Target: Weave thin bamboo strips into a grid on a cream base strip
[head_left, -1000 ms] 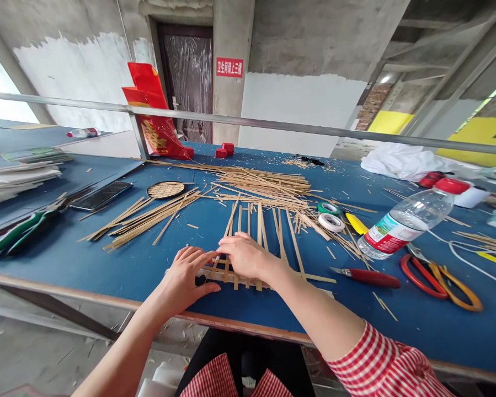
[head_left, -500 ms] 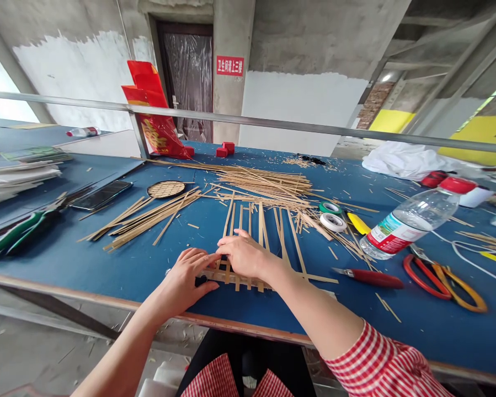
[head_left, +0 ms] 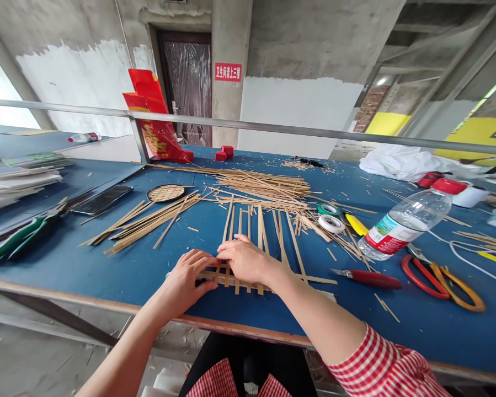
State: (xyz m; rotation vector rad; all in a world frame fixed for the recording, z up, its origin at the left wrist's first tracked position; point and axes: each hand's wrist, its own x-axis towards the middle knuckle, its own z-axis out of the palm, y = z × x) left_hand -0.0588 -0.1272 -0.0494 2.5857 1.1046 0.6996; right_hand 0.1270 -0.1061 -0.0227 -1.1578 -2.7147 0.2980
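Both hands cover part of the woven strips (head_left: 248, 220) near the table (head_left: 86, 264) edge. The left hand (head_left: 185, 281) lies spread flat; the right hand (head_left: 243, 259) presses down (fingertips hidden). Two tape rolls (head_left: 330, 223) sit nearby.

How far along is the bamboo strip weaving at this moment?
Early stage. Done: a set of upright strips is laid out, with only a couple of cross strips woven through near the table edge. In hand: the left hand and right hand press on the woven corner. Left: most of the uprights' length is unwoven, and loose strips lie unused.
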